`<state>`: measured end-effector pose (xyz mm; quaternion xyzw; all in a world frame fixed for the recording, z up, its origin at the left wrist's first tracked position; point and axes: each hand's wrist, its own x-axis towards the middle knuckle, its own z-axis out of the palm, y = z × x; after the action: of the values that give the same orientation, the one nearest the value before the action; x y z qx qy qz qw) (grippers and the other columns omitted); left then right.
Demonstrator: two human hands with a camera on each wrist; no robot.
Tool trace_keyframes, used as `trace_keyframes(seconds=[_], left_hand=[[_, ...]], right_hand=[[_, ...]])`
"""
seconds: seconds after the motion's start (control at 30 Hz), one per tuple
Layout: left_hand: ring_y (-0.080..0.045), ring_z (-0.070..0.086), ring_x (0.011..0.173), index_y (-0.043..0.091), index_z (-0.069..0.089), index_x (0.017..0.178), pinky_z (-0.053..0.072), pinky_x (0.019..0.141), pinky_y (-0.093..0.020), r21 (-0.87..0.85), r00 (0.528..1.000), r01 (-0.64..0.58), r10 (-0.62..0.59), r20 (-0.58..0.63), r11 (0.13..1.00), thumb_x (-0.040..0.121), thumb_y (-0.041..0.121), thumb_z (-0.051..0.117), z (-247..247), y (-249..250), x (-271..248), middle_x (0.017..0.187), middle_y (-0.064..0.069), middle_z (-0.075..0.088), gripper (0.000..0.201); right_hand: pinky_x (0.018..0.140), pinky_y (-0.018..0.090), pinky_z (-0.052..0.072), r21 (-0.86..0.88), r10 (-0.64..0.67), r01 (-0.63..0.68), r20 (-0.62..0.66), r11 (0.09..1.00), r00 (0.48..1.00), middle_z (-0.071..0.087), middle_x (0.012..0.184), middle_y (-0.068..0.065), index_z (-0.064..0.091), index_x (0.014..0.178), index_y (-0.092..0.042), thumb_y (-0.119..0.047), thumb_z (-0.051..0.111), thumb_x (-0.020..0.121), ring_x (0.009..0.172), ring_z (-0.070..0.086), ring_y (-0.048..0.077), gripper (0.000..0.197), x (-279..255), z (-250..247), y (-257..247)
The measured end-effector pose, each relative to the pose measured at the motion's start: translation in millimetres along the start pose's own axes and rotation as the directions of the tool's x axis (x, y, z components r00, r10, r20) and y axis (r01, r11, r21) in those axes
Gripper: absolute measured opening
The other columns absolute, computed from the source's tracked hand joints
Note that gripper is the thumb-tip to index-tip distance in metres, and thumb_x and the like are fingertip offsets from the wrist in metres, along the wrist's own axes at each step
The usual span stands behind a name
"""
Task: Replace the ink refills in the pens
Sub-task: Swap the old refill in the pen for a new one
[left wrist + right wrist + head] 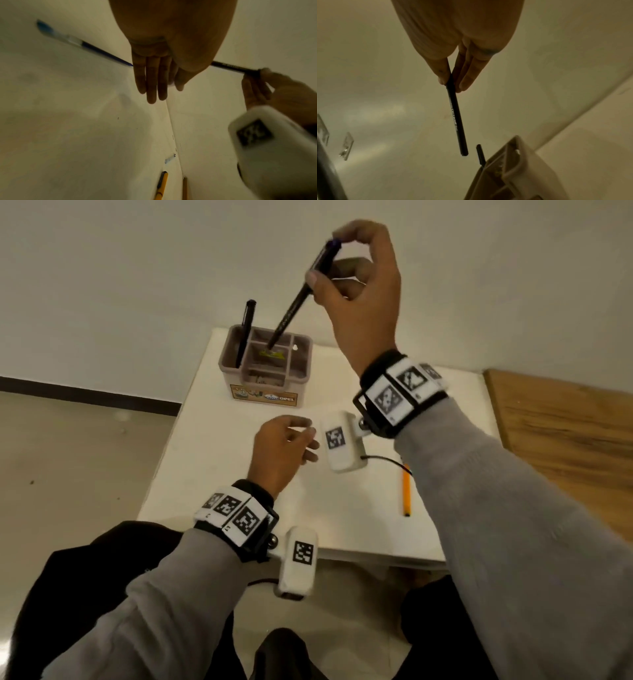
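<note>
My right hand (325, 258) is raised above the beige desk organizer (301, 364) and pinches a black pen (291, 313) near its top. The pen slants down, its lower end over the organizer's middle compartment. In the right wrist view the thumb and fingers (465, 81) clamp the black pen (456, 119) above the organizer (522, 162). A second black pen (246, 330) stands in the organizer's left slot. My left hand (305, 440) hovers over the white table (342, 525), fingers relaxed, gripping nothing I can see. A blurred blue slim pen or refill (82, 44) shows beside the left fingers (152, 83); contact is unclear.
A yellow pen (406, 491) lies on the table to the right of my left hand, also visible as the yellow pen (162, 185). A small white piece (169, 159) lies near it. A wooden surface (565, 440) borders the table on the right; a wall stands behind the organizer.
</note>
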<state>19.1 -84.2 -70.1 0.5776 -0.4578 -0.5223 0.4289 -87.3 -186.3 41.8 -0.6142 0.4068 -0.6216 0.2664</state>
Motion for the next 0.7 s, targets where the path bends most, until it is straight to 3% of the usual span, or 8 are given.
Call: trace_keyframes(seconds=[0.1, 0.17, 0.23, 0.37, 0.53, 0.6, 0.7], left_hand=[[-0.021, 0.066, 0.055, 0.001, 0.066, 0.082, 0.048, 0.050, -0.022, 0.098, 0.995, -0.044, 0.034, 0.096, 0.994, 0.087, 0.000, 0.055, 6, 0, -1, 0.071, -0.015, 0.070, 0.012], [-0.022, 0.066, 0.056, 0.002, 0.067, 0.085, 0.047, 0.049, -0.019, 0.094, 0.992, -0.012, 0.000, 0.129, 0.996, 0.089, 0.007, 0.059, 8, 0, -3, 0.071, -0.012, 0.070, 0.010], [-0.025, 0.066, 0.060, -0.001, 0.067, 0.091, 0.049, 0.054, -0.023, 0.023, 0.982, 0.056, -0.059, 0.180, 0.998, 0.090, 0.010, 0.058, 10, -1, -6, 0.073, -0.012, 0.070, 0.014], [-0.027, 0.066, 0.065, -0.006, 0.067, 0.097, 0.050, 0.059, -0.025, -0.075, 0.961, 0.149, -0.127, 0.246, 0.986, 0.092, 0.009, 0.057, 9, -1, -8, 0.080, -0.018, 0.070, 0.019], [-0.022, 0.066, 0.065, -0.003, 0.067, 0.099, 0.050, 0.058, -0.022, -0.057, 0.961, 0.141, -0.123, 0.247, 0.988, 0.092, 0.006, 0.055, 7, 2, -9, 0.081, -0.015, 0.070, 0.017], [-0.021, 0.067, 0.064, -0.002, 0.067, 0.098, 0.051, 0.058, -0.022, -0.023, 0.964, 0.119, -0.110, 0.244, 0.993, 0.091, 0.008, 0.056, 7, 4, -10, 0.081, -0.014, 0.072, 0.016], [-0.021, 0.067, 0.062, 0.000, 0.067, 0.090, 0.051, 0.056, -0.024, 0.007, 0.961, 0.088, -0.086, 0.263, 0.996, 0.090, 0.008, 0.059, 9, 4, -11, 0.078, -0.014, 0.071, 0.012]], right_hand=[[0.064, 0.036, 0.061, -0.056, 0.003, 0.002, 0.090, 0.998, 0.996, 0.063, 0.092, -0.003, 0.052, 0.107, -0.004, 0.005, 0.072, 0.076, 0.070, 0.071, 0.017, 0.038, 22, 42, 10], [0.062, 0.036, 0.061, -0.149, 0.036, -0.007, 0.190, 0.989, 0.981, 0.066, 0.087, 0.000, 0.053, 0.108, -0.004, 0.002, 0.073, 0.076, 0.065, 0.070, 0.016, 0.038, 26, 65, 23], [0.063, 0.032, 0.060, -0.251, 0.092, -0.017, 0.289, 0.968, 0.953, 0.068, 0.080, 0.006, 0.052, 0.109, -0.007, -0.002, 0.073, 0.078, 0.063, 0.069, 0.015, 0.038, 26, 79, 34], [0.064, 0.018, 0.052, -0.443, 0.208, -0.012, 0.396, 0.896, 0.895, 0.071, 0.076, 0.006, 0.054, 0.109, -0.010, -0.011, 0.072, 0.080, 0.069, 0.066, 0.016, 0.034, 24, 88, 56], [0.085, 0.030, 0.051, -0.544, 0.279, -0.026, 0.388, 0.839, 0.878, 0.072, 0.092, 0.000, 0.066, 0.109, -0.014, -0.024, 0.063, 0.090, 0.082, 0.064, 0.014, 0.021, 22, 83, 59], [0.079, 0.033, 0.056, -0.532, 0.310, -0.082, 0.355, 0.843, 0.882, 0.070, 0.090, -0.002, 0.069, 0.108, -0.014, -0.023, 0.059, 0.092, 0.076, 0.068, 0.016, 0.021, 20, 68, 52], [0.061, 0.027, 0.059, -0.496, 0.379, -0.202, 0.287, 0.845, 0.880, 0.071, 0.086, 0.000, 0.071, 0.102, -0.010, -0.015, 0.059, 0.092, 0.065, 0.070, 0.018, 0.016, 10, 29, 41]])
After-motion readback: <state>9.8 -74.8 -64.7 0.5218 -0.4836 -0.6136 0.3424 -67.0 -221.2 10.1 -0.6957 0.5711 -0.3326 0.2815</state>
